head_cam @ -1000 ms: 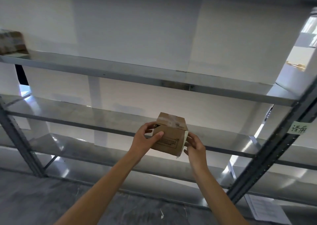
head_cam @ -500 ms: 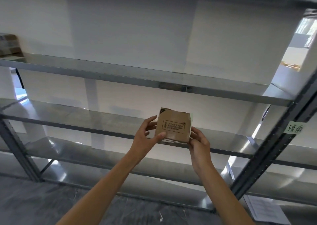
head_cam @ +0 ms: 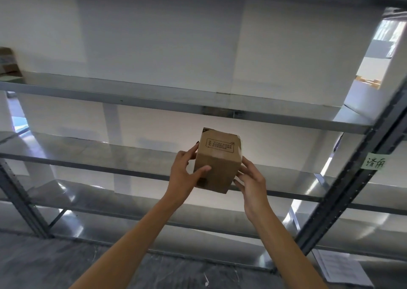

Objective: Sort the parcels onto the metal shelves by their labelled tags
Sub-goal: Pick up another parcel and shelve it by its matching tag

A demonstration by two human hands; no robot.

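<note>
A white wall (head_cam: pixel 154 35) fills the back of the room, and a metal shelving unit (head_cam: pixel 154 99) runs across it in wide, shiny tiers. Under that lies a grey, streaked floor (head_cam: pixel 44 266). A dark perforated upright post (head_cam: pixel 352 189) slants up the right side of the unit, and a printed paper sheet (head_cam: pixel 341 269) lies on the floor near its foot.

The person's two bare forearms reach up from below towards the middle tier (head_cam: pixel 88 167). Between the hands is a small cardboard parcel (head_cam: pixel 217 163), held in the air in front of that tier's front edge and touching no shelf. It is tipped, so its upper face with a boxed block of print leans towards the viewer. The print is too small to read.

The left hand (head_cam: pixel 182 176) grips the parcel's left side, its thumb (head_cam: pixel 203 169) laid across the near face and its fingers up along the far left edge. The right hand (head_cam: pixel 251 185) holds the right side, with fingers curled against the edge and lower corner.

At the far left, another brown parcel (head_cam: pixel 7 64) sits on the upper tier, blurred and half cut off. A pale green tag (head_cam: pixel 375 163) with handwritten characters is stuck on the right post, beside the middle tier.
</note>
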